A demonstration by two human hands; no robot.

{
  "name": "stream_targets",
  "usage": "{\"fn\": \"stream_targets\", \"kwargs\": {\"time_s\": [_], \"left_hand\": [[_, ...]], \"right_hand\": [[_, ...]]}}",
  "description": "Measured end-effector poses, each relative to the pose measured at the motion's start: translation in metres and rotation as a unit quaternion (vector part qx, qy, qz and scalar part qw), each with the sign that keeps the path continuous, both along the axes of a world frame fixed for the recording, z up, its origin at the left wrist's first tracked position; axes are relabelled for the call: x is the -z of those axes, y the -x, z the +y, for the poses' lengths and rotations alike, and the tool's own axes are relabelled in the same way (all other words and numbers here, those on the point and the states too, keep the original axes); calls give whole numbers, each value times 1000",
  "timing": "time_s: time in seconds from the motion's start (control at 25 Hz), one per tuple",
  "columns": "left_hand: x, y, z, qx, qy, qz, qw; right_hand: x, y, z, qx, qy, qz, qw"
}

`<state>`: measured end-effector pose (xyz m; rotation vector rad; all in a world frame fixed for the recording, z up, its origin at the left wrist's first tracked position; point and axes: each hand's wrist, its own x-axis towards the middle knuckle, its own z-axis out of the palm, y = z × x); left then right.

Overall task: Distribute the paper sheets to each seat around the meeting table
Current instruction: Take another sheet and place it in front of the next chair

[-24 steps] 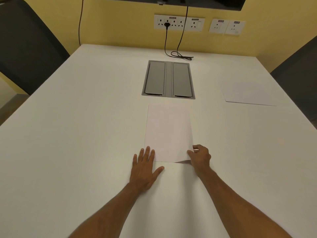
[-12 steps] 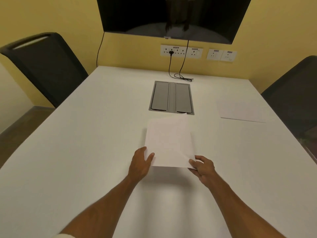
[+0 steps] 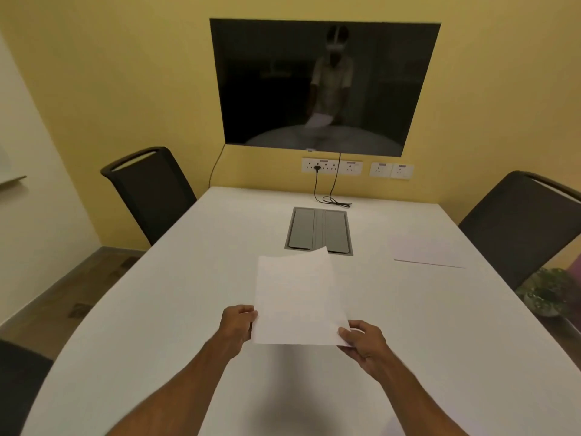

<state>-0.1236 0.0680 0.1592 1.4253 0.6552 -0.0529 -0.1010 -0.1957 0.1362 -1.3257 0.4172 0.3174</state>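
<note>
Head camera gives me the white surface [image 3: 157, 309] filling most of the frame, with a dark wall screen [image 3: 323, 86] beyond its far end. I see a left chair [image 3: 151, 193] and a right chair [image 3: 515, 228] drawn up at its sides. A grey hatch [image 3: 319, 231] sits sunk in the middle. One paper sheet [image 3: 424, 250] lies flat near the right chair. A second sheet [image 3: 295, 297] is lifted above the surface in front of me, its far corner overlapping the hatch's near edge. The left hand [image 3: 237, 324] curls its fingers round the sheet's left edge; the right hand [image 3: 361, 341] pinches the near right corner, thumb on top.
</note>
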Motion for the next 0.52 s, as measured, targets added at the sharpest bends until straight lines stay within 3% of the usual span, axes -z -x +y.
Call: {"fn": "stream_targets", "kwargs": {"time_s": [0.52], "left_hand": [[-28,161,50,-97,-12,-14,995]], "right_hand": [[-37,83,67,-148,59,-23,987]]}}
